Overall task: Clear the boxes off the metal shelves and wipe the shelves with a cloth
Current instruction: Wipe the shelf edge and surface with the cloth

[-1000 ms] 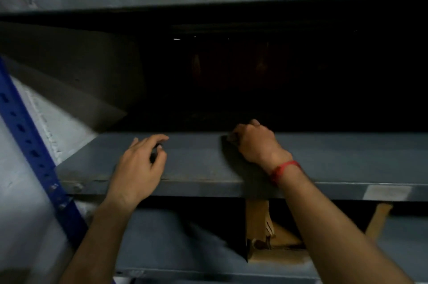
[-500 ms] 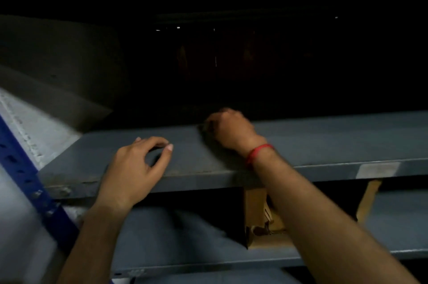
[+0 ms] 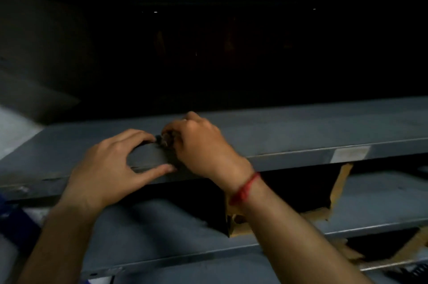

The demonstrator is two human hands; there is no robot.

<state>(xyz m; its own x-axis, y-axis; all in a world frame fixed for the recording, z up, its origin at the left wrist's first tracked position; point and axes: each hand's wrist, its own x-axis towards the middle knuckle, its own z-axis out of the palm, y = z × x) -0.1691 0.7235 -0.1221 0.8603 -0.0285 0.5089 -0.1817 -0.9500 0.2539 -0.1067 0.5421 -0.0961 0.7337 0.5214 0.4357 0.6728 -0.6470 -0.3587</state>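
Note:
The grey metal shelf (image 3: 301, 131) runs across the middle of the view, and its top shows no boxes. My left hand (image 3: 104, 168) rests on its front part, fingers arched, thumb along the front lip. Its index fingertip touches a small dark thing (image 3: 159, 139). My right hand (image 3: 199, 142), with a red thread at the wrist, is curled on the shelf and pinches that same small dark thing; what it is cannot be made out. No cloth can be told apart.
A lower grey shelf (image 3: 162, 237) holds an open cardboard box (image 3: 240, 226) with a raised flap (image 3: 340, 182), partly behind my right forearm. More cardboard (image 3: 412, 244) shows below at the right. A blue upright (image 3: 14, 219) stands at the left. The shelf's back is black.
My right hand slid left along the shelf until it met my left hand's fingertips. The view dropped, so the upper shelf left the frame.

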